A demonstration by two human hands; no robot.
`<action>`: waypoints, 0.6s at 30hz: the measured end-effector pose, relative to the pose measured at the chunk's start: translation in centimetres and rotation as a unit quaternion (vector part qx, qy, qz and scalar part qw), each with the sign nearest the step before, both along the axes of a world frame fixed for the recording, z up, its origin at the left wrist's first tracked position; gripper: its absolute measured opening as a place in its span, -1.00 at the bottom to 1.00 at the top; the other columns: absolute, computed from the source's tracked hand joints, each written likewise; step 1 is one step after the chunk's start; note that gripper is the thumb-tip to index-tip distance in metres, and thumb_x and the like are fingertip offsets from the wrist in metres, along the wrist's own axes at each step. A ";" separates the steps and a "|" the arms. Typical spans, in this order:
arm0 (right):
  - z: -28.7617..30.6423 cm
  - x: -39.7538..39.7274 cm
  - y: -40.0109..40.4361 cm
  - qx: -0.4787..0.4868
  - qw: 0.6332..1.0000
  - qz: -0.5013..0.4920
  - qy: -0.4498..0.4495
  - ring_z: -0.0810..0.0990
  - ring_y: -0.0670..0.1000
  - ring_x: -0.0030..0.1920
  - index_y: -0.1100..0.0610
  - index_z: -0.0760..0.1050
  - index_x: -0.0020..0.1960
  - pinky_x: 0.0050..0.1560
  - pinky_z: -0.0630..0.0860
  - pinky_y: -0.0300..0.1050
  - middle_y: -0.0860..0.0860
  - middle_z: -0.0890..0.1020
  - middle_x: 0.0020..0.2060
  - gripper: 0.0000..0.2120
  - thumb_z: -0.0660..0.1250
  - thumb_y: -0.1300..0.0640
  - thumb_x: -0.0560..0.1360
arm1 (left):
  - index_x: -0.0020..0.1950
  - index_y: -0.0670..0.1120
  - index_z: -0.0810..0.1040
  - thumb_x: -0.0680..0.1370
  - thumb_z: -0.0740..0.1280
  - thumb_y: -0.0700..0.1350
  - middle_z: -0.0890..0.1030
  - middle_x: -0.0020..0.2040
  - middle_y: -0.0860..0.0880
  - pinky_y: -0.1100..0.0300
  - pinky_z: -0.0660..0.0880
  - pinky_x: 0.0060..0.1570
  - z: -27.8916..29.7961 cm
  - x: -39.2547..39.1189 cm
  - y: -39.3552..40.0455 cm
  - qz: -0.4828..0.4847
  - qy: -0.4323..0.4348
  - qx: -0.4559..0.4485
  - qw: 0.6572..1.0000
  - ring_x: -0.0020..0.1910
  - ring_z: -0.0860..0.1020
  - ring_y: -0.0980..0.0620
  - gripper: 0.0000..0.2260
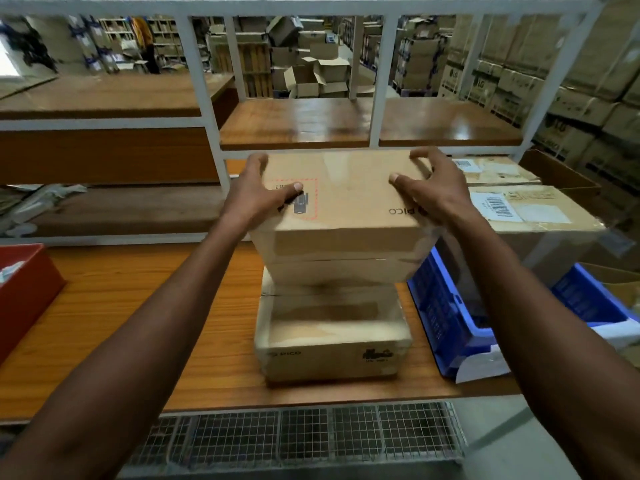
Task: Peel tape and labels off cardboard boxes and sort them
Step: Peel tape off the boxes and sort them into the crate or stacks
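We hold the upper PICO carton (341, 199) from both sides, above the lower PICO carton (330, 336) that rests on the wooden workbench (138, 306). Our left hand (258, 195) grips the upper carton's left edge, thumb on the printed top, fingers curled over the far corner. Our right hand (434, 188) grips its right edge the same way. Right of the lower carton stands a blue plastic crate (446, 313); beyond that lie labelled cartons (526, 209). Left of the lower carton, at the bench's end, sits a red bin (24, 292).
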State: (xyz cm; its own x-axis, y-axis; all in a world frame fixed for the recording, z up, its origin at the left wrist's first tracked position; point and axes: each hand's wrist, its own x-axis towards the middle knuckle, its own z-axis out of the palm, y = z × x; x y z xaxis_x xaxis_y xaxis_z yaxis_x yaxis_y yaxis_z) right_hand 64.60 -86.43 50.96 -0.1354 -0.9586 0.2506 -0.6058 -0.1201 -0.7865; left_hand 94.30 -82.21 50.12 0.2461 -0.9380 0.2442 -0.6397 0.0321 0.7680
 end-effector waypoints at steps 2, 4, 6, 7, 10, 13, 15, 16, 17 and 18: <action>0.2 0.3 -1.0 0.035 0.999 0.002 0.012 0.68 0.03 0.01 -0.22 0.54 0.23 0.15 0.64 0.14 -0.03 0.63 0.18 -0.49 0.55 -0.28 0.34 | 0.60 0.02 0.24 0.51 0.50 0.14 0.38 0.53 -0.10 0.03 0.52 0.13 0.2 -0.1 -0.8 0.000 -0.020 0.028 0.999 0.39 0.47 -0.10 -0.25; -0.5 -0.1 -2.7 0.060 0.998 0.012 0.036 0.69 0.10 0.09 -0.29 0.53 0.14 0.21 0.60 0.22 -0.02 0.67 0.15 -0.43 0.47 -0.44 0.18 | 0.58 0.06 0.31 0.52 0.47 0.16 0.29 0.55 -0.13 -0.03 0.49 0.18 0.3 -0.3 -1.9 -0.004 -0.064 0.062 0.996 0.44 0.40 -0.16 -0.32; -0.5 -0.1 -3.6 0.073 0.995 0.024 0.059 0.66 0.13 0.16 -0.28 0.54 0.15 0.23 0.57 0.25 0.00 0.67 0.16 -0.38 0.42 -0.49 0.16 | 0.54 0.08 0.39 0.55 0.44 0.18 0.21 0.54 -0.14 -0.13 0.46 0.31 0.7 -0.7 -3.1 -0.008 -0.095 0.098 0.991 0.47 0.35 -0.23 -0.41; -0.3 0.1 -3.8 0.074 0.993 0.029 0.083 0.63 0.13 0.18 -0.24 0.56 0.18 0.23 0.57 0.23 0.00 0.66 0.16 -0.43 0.45 -0.44 0.24 | 0.53 0.10 0.41 0.55 0.42 0.18 0.18 0.55 -0.15 -0.15 0.46 0.34 0.8 -0.8 -3.5 -0.010 -0.104 0.113 0.988 0.47 0.35 -0.25 -0.43; 1.4 1.1 -4.5 0.060 0.980 0.058 0.180 0.55 0.10 0.20 -0.15 0.62 0.20 0.14 0.57 0.12 0.00 0.60 0.21 -0.61 0.51 -0.26 0.43 | 0.52 0.15 0.40 0.55 0.41 0.23 0.15 0.56 -0.16 -0.24 0.42 0.36 1.2 -0.6 -4.7 -0.019 -0.147 0.139 0.979 0.49 0.30 -0.30 -0.44; 2.7 2.6 -5.1 0.100 0.944 0.154 0.275 0.47 0.15 0.37 -0.16 0.53 0.39 0.21 0.50 0.11 0.00 0.48 0.45 -0.46 0.48 -0.28 0.46 | 0.51 0.20 0.40 0.53 0.39 0.30 0.16 0.57 -0.16 -0.35 0.31 0.41 1.2 0.0 -4.9 -0.024 -0.189 0.152 0.970 0.53 0.19 -0.33 -0.42; 3.0 3.3 -5.4 0.103 0.932 0.172 0.302 0.42 0.16 0.44 -0.12 0.49 0.45 0.26 0.44 0.12 0.02 0.42 0.52 -0.42 0.46 -0.25 0.49 | 0.50 0.21 0.42 0.53 0.39 0.30 0.18 0.57 -0.14 -0.37 0.23 0.44 1.2 -0.1 -4.7 -0.018 -0.205 0.142 0.968 0.54 0.13 -0.31 -0.43; 3.0 3.3 -5.6 0.096 0.934 0.170 0.300 0.41 0.16 0.45 -0.09 0.49 0.46 0.25 0.43 0.11 0.02 0.41 0.53 -0.43 0.46 -0.23 0.51 | 0.49 0.21 0.43 0.54 0.40 0.27 0.19 0.56 -0.13 -0.36 0.21 0.45 1.3 -0.4 -4.5 -0.015 -0.211 0.123 0.970 0.54 0.13 -0.29 -0.46; 3.0 3.3 -5.6 0.093 0.935 0.169 0.296 0.41 0.16 0.46 -0.08 0.50 0.46 0.26 0.43 0.10 0.02 0.41 0.53 -0.44 0.46 -0.21 0.51 | 0.47 0.20 0.45 0.55 0.41 0.23 0.23 0.55 -0.13 -0.35 0.20 0.45 1.4 -1.1 -4.3 -0.015 -0.220 0.094 0.971 0.53 0.16 -0.27 -0.50; 3.0 3.1 -5.6 0.094 0.936 0.169 0.293 0.40 0.17 0.47 -0.08 0.50 0.46 0.28 0.43 0.12 0.01 0.40 0.54 -0.44 0.47 -0.20 0.51 | 0.46 0.20 0.46 0.56 0.42 0.18 0.27 0.54 -0.13 -0.34 0.19 0.45 1.5 -2.0 -3.9 -0.020 -0.231 0.060 0.971 0.52 0.19 -0.24 -0.52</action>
